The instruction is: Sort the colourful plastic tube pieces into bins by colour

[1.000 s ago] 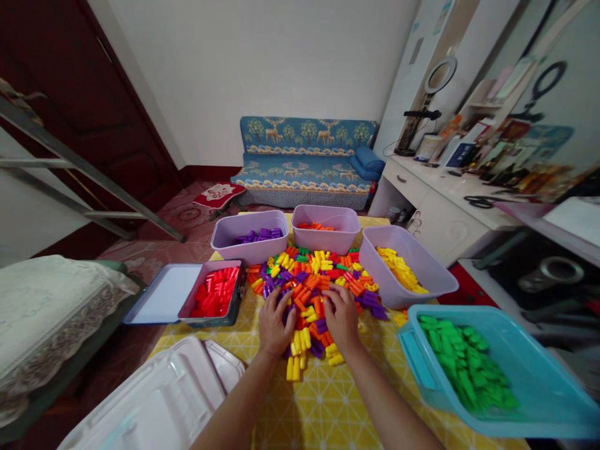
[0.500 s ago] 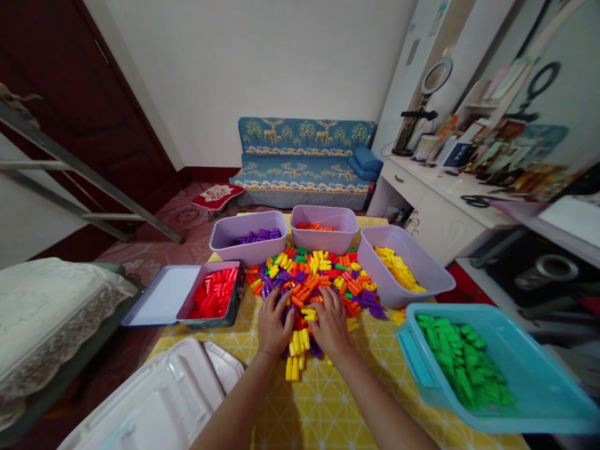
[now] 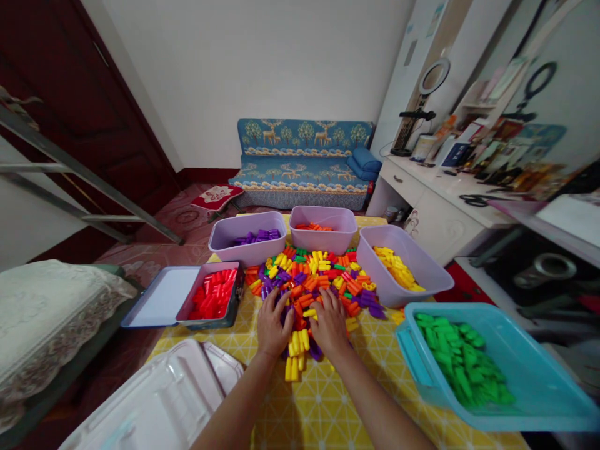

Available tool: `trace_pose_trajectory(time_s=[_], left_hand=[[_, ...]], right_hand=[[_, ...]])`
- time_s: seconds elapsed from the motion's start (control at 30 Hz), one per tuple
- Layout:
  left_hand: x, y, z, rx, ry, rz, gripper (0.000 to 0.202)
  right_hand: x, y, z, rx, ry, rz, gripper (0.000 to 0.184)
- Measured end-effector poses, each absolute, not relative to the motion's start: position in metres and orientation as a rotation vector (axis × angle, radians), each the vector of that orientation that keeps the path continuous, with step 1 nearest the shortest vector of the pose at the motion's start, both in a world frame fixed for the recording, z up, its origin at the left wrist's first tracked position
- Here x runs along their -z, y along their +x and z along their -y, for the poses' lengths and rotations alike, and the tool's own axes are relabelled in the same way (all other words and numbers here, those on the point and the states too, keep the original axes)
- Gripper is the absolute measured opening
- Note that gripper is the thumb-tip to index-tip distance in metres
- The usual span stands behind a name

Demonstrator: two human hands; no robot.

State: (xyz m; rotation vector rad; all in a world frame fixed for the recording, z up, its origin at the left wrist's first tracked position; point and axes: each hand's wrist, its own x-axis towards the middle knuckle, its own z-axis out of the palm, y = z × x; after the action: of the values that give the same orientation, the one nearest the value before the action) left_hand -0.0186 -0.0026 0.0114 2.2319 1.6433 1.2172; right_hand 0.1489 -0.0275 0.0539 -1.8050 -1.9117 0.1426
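Note:
A mixed pile of small plastic building blocks (image 3: pixel 307 287) in red, orange, yellow, purple and green covers the middle of the table. My left hand (image 3: pixel 273 325) rests palm down on the pile's near left side, fingers apart among purple and orange blocks. Opposite it, my right hand (image 3: pixel 330 324) lies on the near right side with its fingers spread. A yellow block (image 3: pixel 309 314) is by the right thumb; whether the thumb touches it is unclear. Between my wrists sits a small cluster of yellow blocks (image 3: pixel 294 356). My fingertips are partly lost among the blocks.
Lilac bins hold purple blocks (image 3: pixel 257 237), orange blocks (image 3: pixel 315 227) and yellow blocks (image 3: pixel 398 270). A hinged tin (image 3: pixel 229 317) of red blocks stands left, a teal bin (image 3: pixel 539 350) of green ones right. White lids (image 3: pixel 154 400) lie near left on the yellow tablecloth (image 3: pixel 304 419).
Both hands stay in nearly the same place on the pile. The yellow block by my right thumb has shifted slightly, and the right fingers have moved a little.

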Motion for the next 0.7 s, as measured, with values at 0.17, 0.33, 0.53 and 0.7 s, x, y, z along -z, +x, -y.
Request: trace_pose_trajectory(time_s=[0.17, 0.33, 0.53, 0.7], left_hand=[[-0.011, -0.019, 0.003, -1.208, 2.231, -1.65, 0.042], [-0.011, -0.019, 0.004, -1.188, 2.226, -1.667, 0.043], [-0.012, -0.019, 0.004, -1.181, 2.215, -1.668, 0.042], [-0.012, -0.019, 0.003, -1.194, 2.215, -1.662, 0.042]], right_hand=[[-0.065, 0.158, 0.025, -0.168, -1.635, 1.79, 0.018], [-0.094, 0.2, 0.002, -0.319, -1.493, 1.06, 0.03], [-0.131, 0.272, -0.027, -0.744, -1.055, 0.151, 0.013], [-0.123, 0.25, -0.015, -0.866, -1.088, 0.278, 0.022]])
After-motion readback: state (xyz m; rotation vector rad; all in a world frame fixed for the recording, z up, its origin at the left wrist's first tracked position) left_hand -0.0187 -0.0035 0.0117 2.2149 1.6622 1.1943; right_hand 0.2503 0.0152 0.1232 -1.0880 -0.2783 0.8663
